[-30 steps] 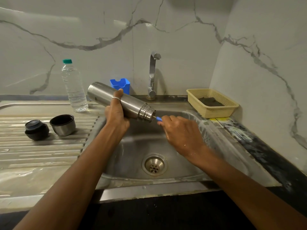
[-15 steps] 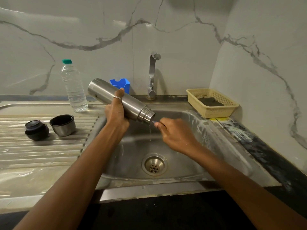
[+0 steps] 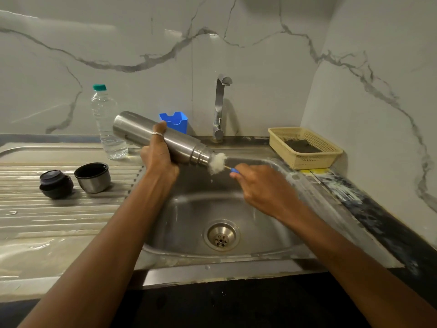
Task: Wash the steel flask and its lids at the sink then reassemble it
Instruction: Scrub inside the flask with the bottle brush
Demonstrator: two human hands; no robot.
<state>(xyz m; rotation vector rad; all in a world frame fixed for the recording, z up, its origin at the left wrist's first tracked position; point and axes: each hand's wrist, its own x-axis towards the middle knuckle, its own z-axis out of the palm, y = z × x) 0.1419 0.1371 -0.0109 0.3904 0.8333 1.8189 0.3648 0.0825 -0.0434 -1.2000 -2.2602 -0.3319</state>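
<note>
My left hand (image 3: 159, 157) grips the steel flask (image 3: 182, 144) round its middle, tilted over the sink (image 3: 189, 223) with its open mouth pointing down to the right. My right hand (image 3: 264, 188) holds the blue handle of a bottle brush (image 3: 218, 162). The brush's white soapy bristles stick out just past the flask's mouth, and drops fall from them. On the draining board at the left stand the steel cup lid (image 3: 92, 177), open side up, and the dark inner stopper lid (image 3: 55, 187).
A tap (image 3: 220, 107) rises behind the basin with no water running from it. A clear water bottle (image 3: 106, 124) and a blue holder (image 3: 175, 120) stand at the back. A cream basket (image 3: 305, 147) sits on the counter at the right.
My right hand has drawn back to the right, pulling the brush head out of the flask's mouth. The flask has stayed tilted in my left hand.
</note>
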